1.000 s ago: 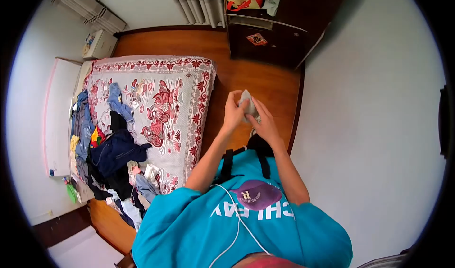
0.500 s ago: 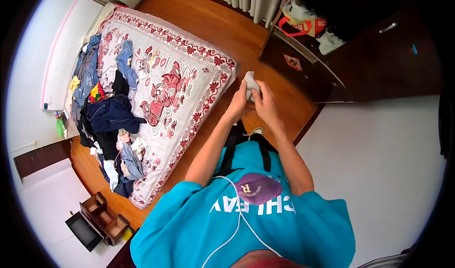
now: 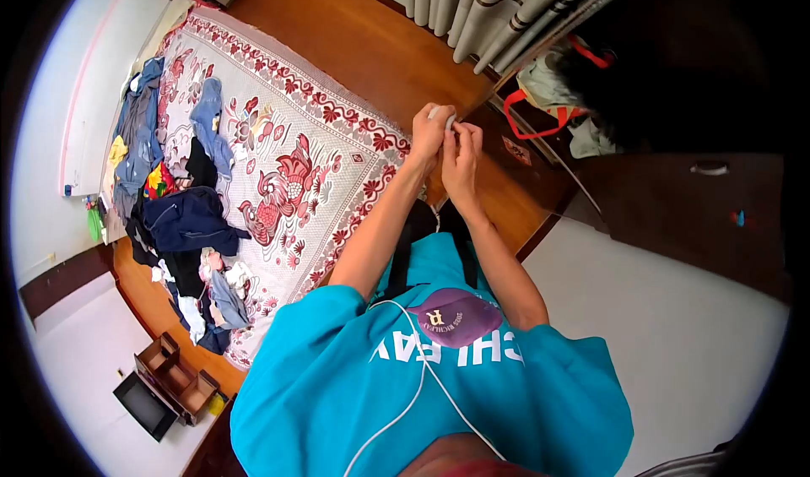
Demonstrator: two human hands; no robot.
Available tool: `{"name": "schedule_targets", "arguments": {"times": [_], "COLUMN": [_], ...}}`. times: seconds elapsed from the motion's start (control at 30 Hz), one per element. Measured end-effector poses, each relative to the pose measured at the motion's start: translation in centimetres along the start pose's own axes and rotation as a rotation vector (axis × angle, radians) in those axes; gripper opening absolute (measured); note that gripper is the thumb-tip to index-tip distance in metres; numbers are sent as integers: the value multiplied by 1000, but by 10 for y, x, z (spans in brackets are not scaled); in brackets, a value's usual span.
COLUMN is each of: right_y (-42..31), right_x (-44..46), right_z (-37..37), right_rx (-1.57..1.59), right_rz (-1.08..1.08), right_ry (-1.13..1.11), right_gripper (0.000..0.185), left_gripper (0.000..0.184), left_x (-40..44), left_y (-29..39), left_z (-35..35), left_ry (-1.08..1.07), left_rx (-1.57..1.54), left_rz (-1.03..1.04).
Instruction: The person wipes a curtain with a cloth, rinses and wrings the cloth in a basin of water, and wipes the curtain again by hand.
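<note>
A small light grey cloth (image 3: pixel 450 122) is bunched up between my two hands, mostly covered by the fingers. My left hand (image 3: pixel 431 132) is wrapped round it, with the fingers curled over its top. Close beside it on the right, my right hand (image 3: pixel 462 153) pinches at the cloth's edge with bent fingers. Both hands are held out in front of my body, near the corner of the bed (image 3: pixel 337 173) and above the wooden floor (image 3: pixel 371 51).
On the bed's left side lies a pile of clothes with a dark blue garment (image 3: pixel 190 219). A dark cabinet (image 3: pixel 683 198) stands at the right, with a red-handled bag (image 3: pixel 540 97) on its shelf. Curtains (image 3: pixel 489 8) hang at the top. A brown organizer (image 3: pixel 177 376) is at lower left.
The view has turned and come nearer the cabinet. My hands have moved up and closed more tightly round the cloth, which showed more of itself before.
</note>
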State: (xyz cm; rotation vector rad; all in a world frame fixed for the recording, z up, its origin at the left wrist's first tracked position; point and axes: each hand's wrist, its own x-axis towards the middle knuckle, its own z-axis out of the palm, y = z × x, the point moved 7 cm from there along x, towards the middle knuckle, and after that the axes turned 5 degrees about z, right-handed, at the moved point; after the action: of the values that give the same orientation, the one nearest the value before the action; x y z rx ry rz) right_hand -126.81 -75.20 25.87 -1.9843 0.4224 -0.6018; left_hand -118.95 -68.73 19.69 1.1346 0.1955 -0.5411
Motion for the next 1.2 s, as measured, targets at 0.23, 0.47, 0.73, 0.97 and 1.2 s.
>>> {"name": "schedule_targets", "arguments": {"times": [0.23, 0.47, 0.73, 0.97, 1.2], "right_y": [29, 57, 82, 95, 92], "right_x": [68, 110, 127, 138, 154], "right_z": [-11, 3, 7, -1, -12], "right_rx": [189, 191, 145, 180, 258], "right_rz": [218, 120, 130, 154, 248], "right_ry": [-80, -287, -326, -300, -399], "right_gripper": [18, 11, 10, 10, 41], "left_gripper": [23, 32, 32, 43, 68], "left_x": [55, 102, 119, 127, 137], "left_y": [17, -17, -15, -1, 13], "left_z": [9, 16, 27, 44, 43], "left_ry": [199, 226, 207, 127, -126], "left_rx": [144, 233, 321, 412, 641], "left_rz": [57, 89, 173, 74, 177]}}
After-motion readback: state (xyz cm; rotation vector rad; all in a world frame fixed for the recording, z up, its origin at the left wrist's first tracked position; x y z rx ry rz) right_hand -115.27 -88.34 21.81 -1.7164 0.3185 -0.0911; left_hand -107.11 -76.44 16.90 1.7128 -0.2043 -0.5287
